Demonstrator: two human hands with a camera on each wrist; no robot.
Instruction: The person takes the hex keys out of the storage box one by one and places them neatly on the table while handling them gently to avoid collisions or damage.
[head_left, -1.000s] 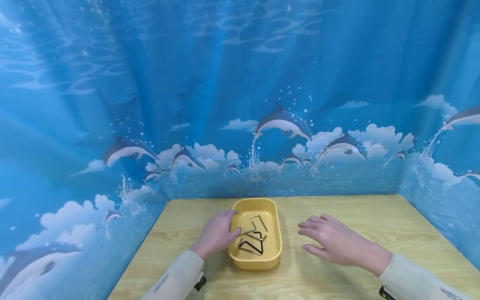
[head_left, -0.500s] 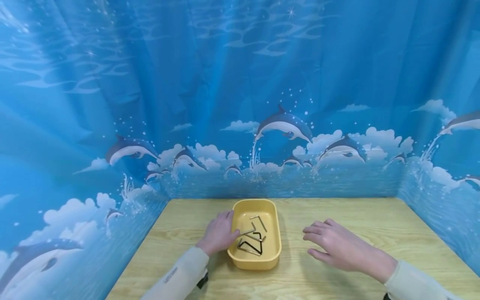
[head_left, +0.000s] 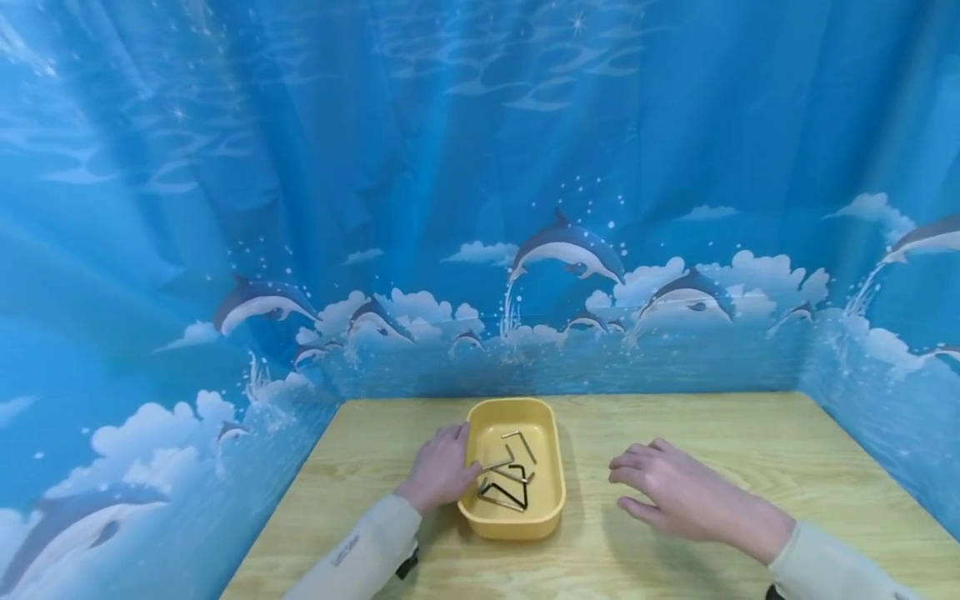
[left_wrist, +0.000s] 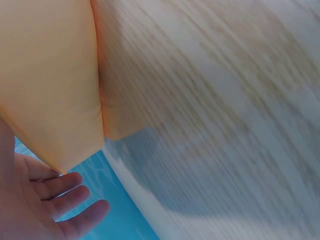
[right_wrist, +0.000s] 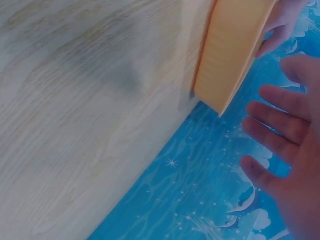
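In the head view a yellow plastic tray stands on the table, several L-shaped hex keys lying loose in it, some black and some brassy. My left hand is at the tray's left side, its thumb over the rim near the end of a brassy hex key; whether they touch I cannot tell. In the left wrist view that hand's fingers extend loosely by the tray's rim. To the right of the tray, my right hand hovers over the table, fingers spread and holding nothing.
Pale wood-grain table surrounds the tray. A blue curtain printed with dolphins and clouds walls in its back and sides.
My left hand has shifted slightly along the tray's rim, and my right hand has drifted a little to the right. Tray and hex keys look unmoved.
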